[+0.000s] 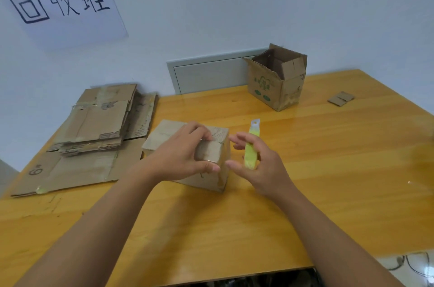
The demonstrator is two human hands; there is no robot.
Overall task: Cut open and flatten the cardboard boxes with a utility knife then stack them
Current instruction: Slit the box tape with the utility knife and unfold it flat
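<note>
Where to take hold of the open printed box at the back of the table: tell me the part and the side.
Take the open printed box by its upper side walls, coming down from above with the hand spanning the open mouth. It stands upright with flaps raised or folded inward, so the rim is exposed. Its near sides face clear table, and nothing touches it. The left hand is on the closed box; the right hand holds the yellow knife.

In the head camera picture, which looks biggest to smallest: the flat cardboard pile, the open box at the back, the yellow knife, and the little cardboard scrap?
1. flat cardboard pile
2. open box, though it sits farther away
3. yellow knife
4. cardboard scrap, also far away, so this last order is unsure
</note>
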